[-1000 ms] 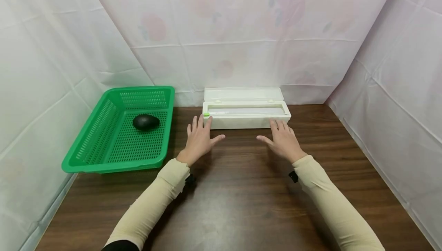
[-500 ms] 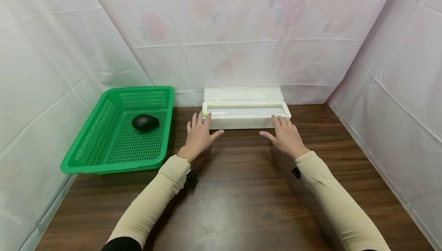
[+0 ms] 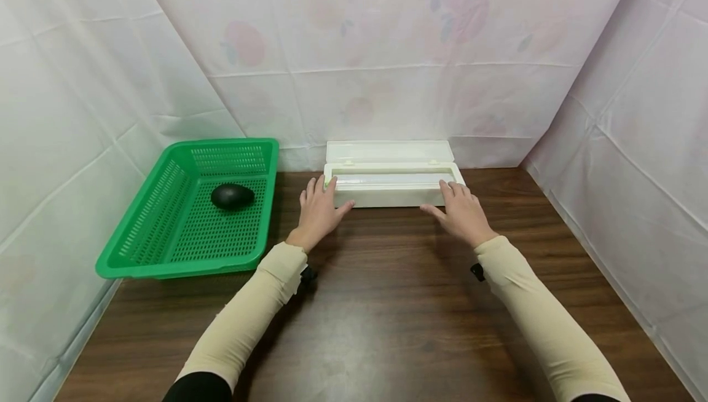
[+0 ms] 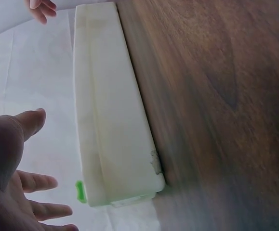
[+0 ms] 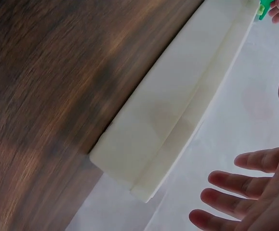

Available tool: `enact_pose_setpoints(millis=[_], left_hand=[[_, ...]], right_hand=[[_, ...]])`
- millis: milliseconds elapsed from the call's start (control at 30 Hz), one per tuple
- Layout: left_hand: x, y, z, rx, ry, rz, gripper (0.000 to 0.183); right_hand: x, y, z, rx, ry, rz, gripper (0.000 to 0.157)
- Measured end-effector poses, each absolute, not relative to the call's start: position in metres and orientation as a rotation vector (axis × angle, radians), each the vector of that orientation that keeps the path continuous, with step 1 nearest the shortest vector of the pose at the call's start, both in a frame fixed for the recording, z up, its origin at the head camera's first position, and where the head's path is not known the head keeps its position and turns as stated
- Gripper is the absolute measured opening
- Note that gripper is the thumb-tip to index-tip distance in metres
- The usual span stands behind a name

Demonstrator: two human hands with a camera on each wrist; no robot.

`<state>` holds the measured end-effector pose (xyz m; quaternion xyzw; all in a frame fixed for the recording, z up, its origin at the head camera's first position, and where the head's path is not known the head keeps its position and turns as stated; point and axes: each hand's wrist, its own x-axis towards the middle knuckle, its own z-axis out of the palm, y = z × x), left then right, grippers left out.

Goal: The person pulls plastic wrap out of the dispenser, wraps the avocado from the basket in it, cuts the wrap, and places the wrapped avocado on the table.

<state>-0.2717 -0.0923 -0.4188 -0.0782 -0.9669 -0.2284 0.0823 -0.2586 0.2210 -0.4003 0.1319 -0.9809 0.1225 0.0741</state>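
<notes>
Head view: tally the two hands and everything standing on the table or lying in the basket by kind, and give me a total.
Hands: 2 (left hand, right hand)
White box, lid up: 1
Green basket: 1
Dark rounded item in the basket: 1
Total: 5

Both hands [image 3: 319, 212] [image 3: 463, 214] have edged slightly farther forward at the white box [image 3: 387, 198]

Basket [image 3: 188, 268] at left on the table [image 3: 365, 334], avocado [image 3: 232, 197] inside it. Box [image 3: 393, 197] right of basket, at the table's back — lid [image 3: 389, 152] along its rear edge, curtain [image 3: 359, 51] behind. Left hand [image 3: 319, 212] at box's left end, between basket and right hand [image 3: 463, 214] — right hand at box's right end.
</notes>
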Motion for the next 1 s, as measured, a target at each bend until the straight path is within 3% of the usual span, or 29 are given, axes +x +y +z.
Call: enact_pose_setpoints(millis=[1000], left_hand=[[-0.301,-0.095,-0.425,-0.128,-2.811,-0.782,0.055]], right_hand=[[-0.289,0.242,-0.398,0.389,-2.968,0.298,0.073]])
